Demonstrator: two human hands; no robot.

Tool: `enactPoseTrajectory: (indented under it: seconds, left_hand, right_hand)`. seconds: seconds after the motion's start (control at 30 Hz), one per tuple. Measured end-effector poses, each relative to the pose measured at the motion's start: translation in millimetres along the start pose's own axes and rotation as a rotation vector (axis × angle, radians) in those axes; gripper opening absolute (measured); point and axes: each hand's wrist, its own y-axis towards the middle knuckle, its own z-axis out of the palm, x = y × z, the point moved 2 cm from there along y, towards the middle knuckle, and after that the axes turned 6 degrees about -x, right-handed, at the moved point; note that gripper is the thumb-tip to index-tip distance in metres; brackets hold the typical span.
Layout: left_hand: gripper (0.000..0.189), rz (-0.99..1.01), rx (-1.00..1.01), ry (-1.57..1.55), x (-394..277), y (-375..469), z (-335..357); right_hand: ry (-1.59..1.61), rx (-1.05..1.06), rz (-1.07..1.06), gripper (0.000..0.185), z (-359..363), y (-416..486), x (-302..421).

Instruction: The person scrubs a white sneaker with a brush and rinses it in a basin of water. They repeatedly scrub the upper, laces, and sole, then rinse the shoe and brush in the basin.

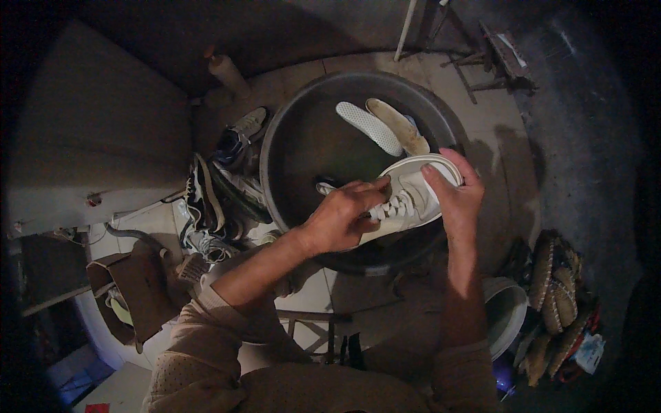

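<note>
A white lace-up sneaker [421, 191] is held over a large dark round basin [268, 149]. My right hand [457, 188] grips its heel end, thumb at the collar and fingers around the outside. At the laces [395, 205], my left hand [346, 209] has its fingers and thumb on the front of the shoe, partly hiding the toe. Beyond the sneaker, a white perforated insole [369, 128] and a brown, stained insole [395, 121] lie side by side in the basin. A small pale loop [324, 188] shows beside my left hand; what it belongs to is hidden.
Several shoes [206, 193] crowd the floor left of the basin. An open cardboard box [134, 294] and a brush [192, 267] are nearer me. At right stand a pale bucket [508, 310] and a pile of footwear [555, 289]. A bottle [226, 72] and a wooden stool [490, 67] stand farther back.
</note>
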Motion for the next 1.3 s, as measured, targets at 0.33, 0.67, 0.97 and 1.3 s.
enactPoseTrajectory:
  seconds: [0.33,0.67,0.97,1.3]
  left_hand:
    - [0.040,0.039,0.025,-0.062,13,-2,4]
    - [0.036,-0.020,0.011,-0.188,20,-2,9]
    - [0.032,-0.284,-0.272,-0.441,6,-1,-9]
    - [0.036,-0.155,-0.271,-0.141,-1,-1,-11]
  right_hand:
    - [-0.050,0.032,0.053,0.038,7,-4,-3]
    - [-0.122,0.028,-0.017,0.033,8,-2,-10]
    - [-0.521,0.078,-0.617,0.029,10,-1,7]
    - [-0.438,-0.115,-0.626,0.041,17,1,-4]
